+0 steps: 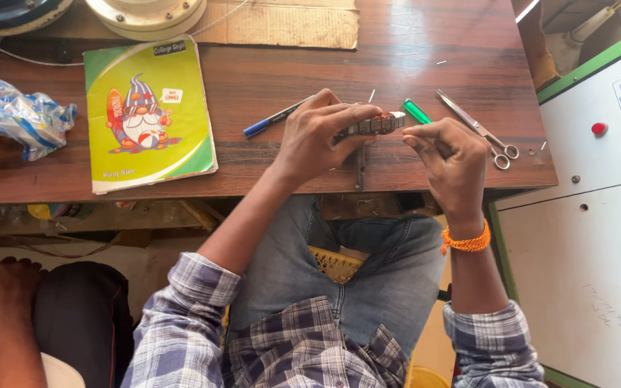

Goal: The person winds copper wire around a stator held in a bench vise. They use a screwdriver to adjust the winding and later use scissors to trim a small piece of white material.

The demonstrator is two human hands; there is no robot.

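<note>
Head view looks down on a brown wooden counter [425, 50] with the person's two hands meeting near its front edge. Left hand [318, 136] is closed around a small flat metal part [371, 124], gripping it from above with the fingers curled over its length. Right hand [451, 154] sits at about 3 o'clock from the part, fingers pinched together around the shaft of a green-handled tool [417, 111], whose handle sticks out toward 11 o'clock; the tool's tip is hidden, so whether it touches the part I cannot tell.

Judging from this, work on the metal part looks to be under way, not finished: it is held up off the counter and both hands are engaged on it.

Metal scissors [479, 131] lie at 2 o'clock from the right hand, untouched. A blue pen [273, 118] lies at 10 o'clock from the left hand, and a green and yellow notebook [146, 115] farther toward 9 o'clock. Crumpled plastic wrap [16, 115] rests at the far left. Another person's hand [5, 284] rests on a knee at lower left.
</note>
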